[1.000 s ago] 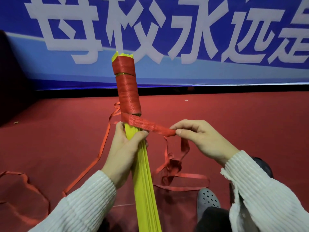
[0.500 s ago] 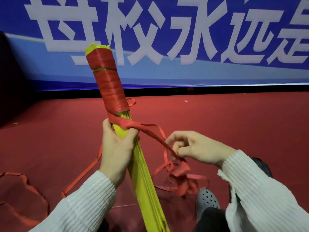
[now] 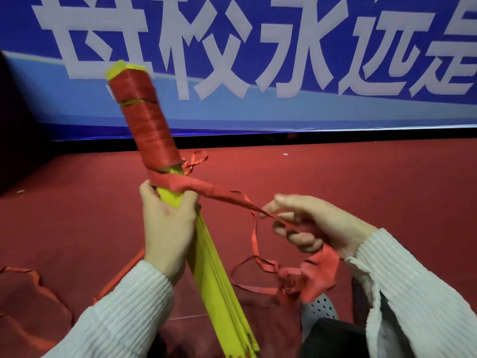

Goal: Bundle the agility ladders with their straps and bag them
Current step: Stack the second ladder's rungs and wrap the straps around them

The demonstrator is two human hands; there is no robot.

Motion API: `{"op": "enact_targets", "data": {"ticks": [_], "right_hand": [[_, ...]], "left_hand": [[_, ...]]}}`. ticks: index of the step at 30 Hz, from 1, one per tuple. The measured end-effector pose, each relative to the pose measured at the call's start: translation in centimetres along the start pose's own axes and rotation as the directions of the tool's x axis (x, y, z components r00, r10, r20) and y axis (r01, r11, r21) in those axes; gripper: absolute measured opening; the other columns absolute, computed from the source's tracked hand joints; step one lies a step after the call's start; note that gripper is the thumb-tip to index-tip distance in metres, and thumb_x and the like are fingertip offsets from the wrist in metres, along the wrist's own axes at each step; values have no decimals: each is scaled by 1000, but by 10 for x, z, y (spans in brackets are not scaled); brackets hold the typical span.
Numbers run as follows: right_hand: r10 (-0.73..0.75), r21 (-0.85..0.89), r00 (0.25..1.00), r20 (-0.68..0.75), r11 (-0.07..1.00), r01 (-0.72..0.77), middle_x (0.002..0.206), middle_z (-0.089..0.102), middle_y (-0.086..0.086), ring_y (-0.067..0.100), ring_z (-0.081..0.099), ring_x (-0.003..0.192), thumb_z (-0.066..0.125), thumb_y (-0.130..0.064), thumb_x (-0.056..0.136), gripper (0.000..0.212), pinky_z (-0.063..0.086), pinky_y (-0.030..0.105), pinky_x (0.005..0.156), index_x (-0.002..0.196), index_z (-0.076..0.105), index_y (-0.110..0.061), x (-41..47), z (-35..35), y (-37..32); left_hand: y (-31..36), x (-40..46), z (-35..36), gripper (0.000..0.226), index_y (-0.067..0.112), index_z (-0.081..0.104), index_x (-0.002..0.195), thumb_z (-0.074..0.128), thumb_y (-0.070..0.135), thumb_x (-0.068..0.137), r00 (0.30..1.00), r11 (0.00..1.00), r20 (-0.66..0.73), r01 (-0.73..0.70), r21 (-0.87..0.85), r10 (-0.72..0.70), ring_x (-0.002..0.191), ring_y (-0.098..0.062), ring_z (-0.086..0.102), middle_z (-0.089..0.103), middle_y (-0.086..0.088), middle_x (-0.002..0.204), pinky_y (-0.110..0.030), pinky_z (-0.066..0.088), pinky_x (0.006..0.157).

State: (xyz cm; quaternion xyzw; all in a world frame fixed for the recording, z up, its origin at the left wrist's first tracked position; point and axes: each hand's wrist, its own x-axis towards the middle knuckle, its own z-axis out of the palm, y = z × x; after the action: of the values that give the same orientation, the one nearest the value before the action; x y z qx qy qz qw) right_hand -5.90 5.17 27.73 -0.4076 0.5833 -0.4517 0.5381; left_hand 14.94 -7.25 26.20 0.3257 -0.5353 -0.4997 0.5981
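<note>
The left hand [image 3: 167, 226] grips the yellow ladder bundle [image 3: 206, 254] below its red wrapping; right of it, the right hand [image 3: 309, 223] fingers curl around the red strap [image 3: 222, 193]

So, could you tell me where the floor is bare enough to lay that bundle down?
Bare red floor lies ahead right, between the banner and the right hand. Loose strap and a shoe crowd the floor near the knees; more strap lies at far left.

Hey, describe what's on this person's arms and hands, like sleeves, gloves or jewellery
Both arms wear white ribbed knit sleeves reaching the wrists; the right cuff looks loose. The left hand and right hand are bare: no gloves, rings or watch show.
</note>
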Motion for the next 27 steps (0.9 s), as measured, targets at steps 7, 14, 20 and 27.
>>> {"op": "enact_targets", "data": {"ticks": [7, 14, 20, 27], "right_hand": [[-151, -329, 941, -304, 943, 45, 80, 70, 13, 23, 67, 69, 68, 3, 88, 12, 49, 32, 66, 96, 65, -5, 16, -16, 30], [77, 252, 896, -438, 967, 41, 43, 42, -6, 6, 34, 32, 52, -17, 104, 33, 28, 14, 33, 76, 67, -16, 22, -17, 45], [-226, -359, 797, -560, 933, 12, 94, 78, 3, 17, 71, 88, 61, -14, 101, 17, 53, 26, 82, 94, 77, -11, 37, 5, 44], [-515, -332, 825, -232, 839, 431, 101, 78, -3, 11, 72, 97, 87, -20, 81, 26, 56, 29, 93, 105, 77, -21, 28, 75, 14]], "left_hand": [[-9, 19, -17, 35, 22, 42, 114, 66, 11, 92, 980, 992, -156, 124, 3, -122, 68, -16, 56, 55, 1, 84, -43, 49, 71], [-12, 7, -17, 35, 25, 46, 105, 71, 21, 81, 989, 970, -44, 149, 192, -143, 73, -25, 62, 61, -7, 85, -56, 55, 75], [-16, -7, -8, 32, 25, 50, 109, 72, 15, 87, 984, 964, 108, 109, 244, -139, 72, -18, 62, 64, -4, 87, -48, 54, 74], [-23, -19, -2, 35, 26, 48, 108, 72, 12, 87, 962, 940, 244, 31, 341, -121, 82, -7, 67, 68, 3, 95, -40, 57, 79]]}}
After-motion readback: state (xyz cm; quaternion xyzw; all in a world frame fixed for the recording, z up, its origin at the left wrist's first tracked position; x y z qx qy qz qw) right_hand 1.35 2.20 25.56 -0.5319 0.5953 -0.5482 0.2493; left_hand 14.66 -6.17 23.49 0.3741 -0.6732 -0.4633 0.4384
